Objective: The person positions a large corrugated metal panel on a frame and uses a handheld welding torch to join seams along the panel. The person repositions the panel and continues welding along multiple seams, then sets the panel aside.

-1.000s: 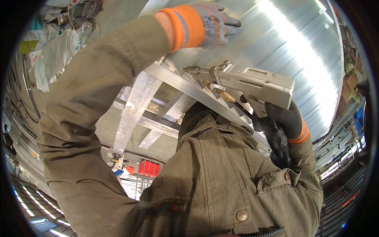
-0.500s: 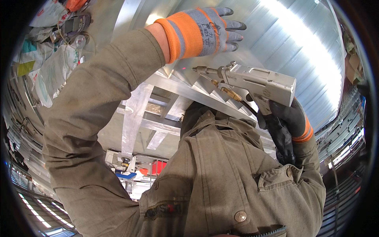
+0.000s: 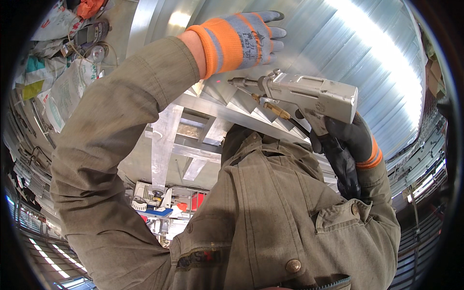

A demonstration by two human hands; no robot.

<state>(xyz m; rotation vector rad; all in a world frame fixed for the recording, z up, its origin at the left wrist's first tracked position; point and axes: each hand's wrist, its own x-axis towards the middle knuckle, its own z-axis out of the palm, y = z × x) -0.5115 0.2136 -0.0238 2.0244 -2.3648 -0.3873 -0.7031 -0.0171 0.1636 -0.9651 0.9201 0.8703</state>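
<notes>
My left hand [image 3: 241,42], in an orange and grey glove with dark fingertips, lies with its fingers stretched out over the shiny ribbed metal sheets [image 3: 333,53]. My right hand [image 3: 352,136], gloved in black with an orange cuff, is wrapped round the grip of a silver handheld laser welding gun [image 3: 311,94]. The gun's nozzle points left, with a brass-fitted wire guide [image 3: 276,110] running below it. A red light dot [image 3: 218,81] shows on the metal just beyond the tip, near my left cuff. From the grip hangs a black-wrapped cable [image 3: 342,166].
A frame of flat metal bars [image 3: 166,145] lies close to my body. Bags and loose clutter [image 3: 72,92] are heaped at the far left. A machine with a blue part [image 3: 154,210] stands beneath my left arm. Stacked metal lengths line the right side.
The welding gun and my right hand have shifted slightly left and up. My left hand has slid a little left, and its fingers look less extended. The red dot has moved left too.
</notes>
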